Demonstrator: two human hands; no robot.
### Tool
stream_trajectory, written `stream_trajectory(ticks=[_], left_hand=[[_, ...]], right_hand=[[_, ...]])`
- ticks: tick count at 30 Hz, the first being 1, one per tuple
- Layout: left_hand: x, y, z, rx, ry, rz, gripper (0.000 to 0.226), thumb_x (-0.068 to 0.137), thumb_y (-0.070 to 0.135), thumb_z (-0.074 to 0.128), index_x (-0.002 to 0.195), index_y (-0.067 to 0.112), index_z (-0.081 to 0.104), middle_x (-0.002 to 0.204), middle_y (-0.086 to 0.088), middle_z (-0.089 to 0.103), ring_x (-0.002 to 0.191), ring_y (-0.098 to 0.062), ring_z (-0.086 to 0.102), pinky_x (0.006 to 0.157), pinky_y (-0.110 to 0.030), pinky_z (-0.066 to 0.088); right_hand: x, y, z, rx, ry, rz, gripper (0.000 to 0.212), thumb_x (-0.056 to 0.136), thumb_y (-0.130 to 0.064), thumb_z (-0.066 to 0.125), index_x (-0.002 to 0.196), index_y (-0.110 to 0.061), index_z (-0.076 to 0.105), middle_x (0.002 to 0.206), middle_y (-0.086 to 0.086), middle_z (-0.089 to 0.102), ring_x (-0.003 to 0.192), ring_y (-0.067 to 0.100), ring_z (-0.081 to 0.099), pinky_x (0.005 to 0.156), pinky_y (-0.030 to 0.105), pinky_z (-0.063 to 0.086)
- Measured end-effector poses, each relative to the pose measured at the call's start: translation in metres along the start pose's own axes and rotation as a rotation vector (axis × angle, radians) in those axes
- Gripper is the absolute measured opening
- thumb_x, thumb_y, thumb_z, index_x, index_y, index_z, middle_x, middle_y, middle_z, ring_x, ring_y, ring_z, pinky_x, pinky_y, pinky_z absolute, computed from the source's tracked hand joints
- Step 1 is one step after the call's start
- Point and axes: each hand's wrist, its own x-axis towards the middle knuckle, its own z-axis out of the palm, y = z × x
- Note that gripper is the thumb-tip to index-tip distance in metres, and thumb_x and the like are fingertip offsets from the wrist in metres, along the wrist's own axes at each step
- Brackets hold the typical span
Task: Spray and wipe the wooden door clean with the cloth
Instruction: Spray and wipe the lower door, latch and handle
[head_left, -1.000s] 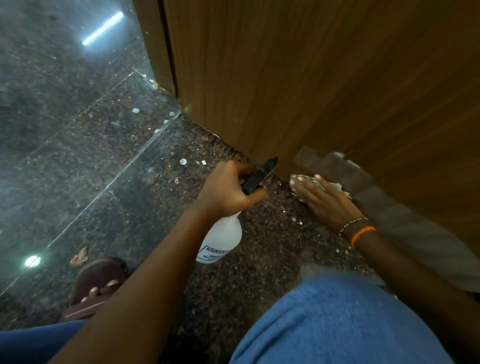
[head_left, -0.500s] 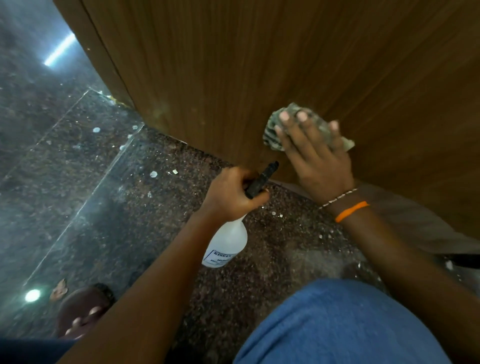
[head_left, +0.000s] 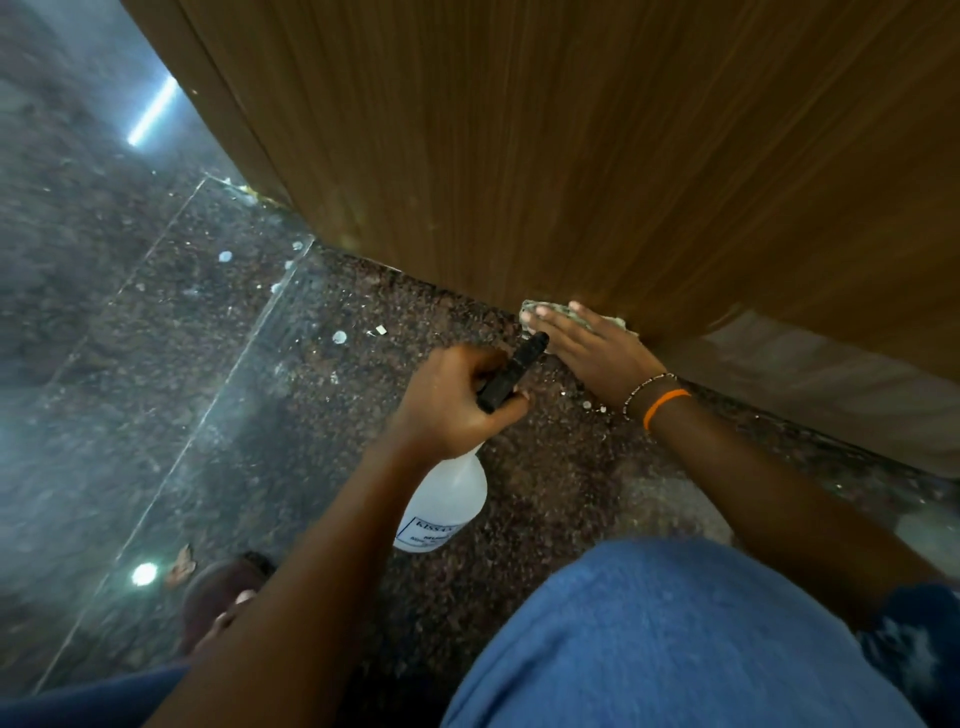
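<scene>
**Cloth pressed at door's bottom edge, spray bottle held in other hand**

Far left: dark speckled stone floor (head_left: 156, 364), glossy, with light reflections and small white flecks. A foot in a brown sandal (head_left: 218, 597) sits at lower left. Centre: left hand (head_left: 457, 400) is curled round the black trigger head of the spray bottle (head_left: 447, 509), gripping it; white bottle body hangs below the fist, nozzle aimed toward the door. Just right of the nozzle: right hand (head_left: 587, 343), fingers straight and flat, presses the cloth (head_left: 550, 312) against the wooden door (head_left: 571, 156) at its very bottom edge, where door meets floor. Cloth mostly hidden under the fingers. Beaded bracelet and orange band (head_left: 665, 405) on right wrist. Blue-clad knee (head_left: 675, 634) fills lower right.
</scene>
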Motion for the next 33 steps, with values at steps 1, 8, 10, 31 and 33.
stream_trajectory(ticks=[1, 8, 10, 31, 33], left_hand=[[-0.001, 0.001, 0.001, -0.001, -0.002, -0.005, 0.049, 0.068, 0.051, 0.055, 0.071, 0.003, 0.064, 0.063, -0.014, 0.063, 0.056, -0.029, 0.059, 0.059, -0.050, 0.049], [0.009, 0.023, 0.013, -0.047, -0.026, 0.009, 0.046, 0.066, 0.053, 0.055, 0.062, 0.008, 0.055, 0.054, -0.011, 0.052, 0.049, -0.026, 0.046, 0.050, -0.040, 0.038], [0.015, 0.029, 0.019, -0.047, -0.050, 0.026, 0.032, 0.067, 0.051, 0.058, 0.056, 0.021, 0.050, 0.050, 0.004, 0.047, 0.045, -0.014, 0.041, 0.051, -0.030, 0.033], [0.042, 0.055, 0.024, 0.144, -0.114, 0.179, 0.050, 0.067, 0.051, 0.055, 0.068, 0.001, 0.064, 0.057, -0.016, 0.061, 0.050, -0.032, 0.056, 0.051, -0.041, 0.043], [0.049, 0.061, 0.017, 0.176, -0.126, 0.200, 0.041, 0.068, 0.050, 0.056, 0.068, 0.010, 0.065, 0.058, -0.014, 0.062, 0.051, -0.031, 0.057, 0.052, -0.043, 0.046]], right_hand=[[-0.002, 0.001, -0.001, -0.007, -0.023, -0.010, 0.056, 0.093, -0.013, 0.025, 0.146, 0.000, 0.012, 0.155, 0.002, 0.029, 0.142, 0.019, 0.030, 0.118, 0.044, 0.001], [-0.068, 0.025, -0.006, -0.156, -0.165, -0.145, 0.056, 0.092, -0.012, 0.017, 0.147, -0.019, 0.031, 0.155, -0.003, 0.027, 0.143, 0.017, 0.028, 0.118, 0.049, -0.009], [-0.097, 0.032, -0.011, -0.106, -0.196, -0.135, 0.059, 0.089, -0.011, 0.020, 0.143, -0.021, 0.041, 0.152, -0.004, 0.035, 0.141, 0.017, 0.031, 0.118, 0.047, -0.009], [-0.083, -0.039, -0.102, 1.892, 0.479, 2.218, 0.044, 0.089, 0.009, 0.049, 0.133, 0.003, 0.049, 0.134, 0.025, 0.049, 0.086, -0.027, 0.041, 0.108, 0.003, 0.008], [-0.062, -0.028, -0.089, 2.087, 0.481, 2.412, 0.029, 0.091, -0.001, 0.053, 0.120, -0.002, 0.055, 0.124, 0.026, 0.055, 0.070, -0.016, 0.044, 0.111, 0.020, 0.026]])
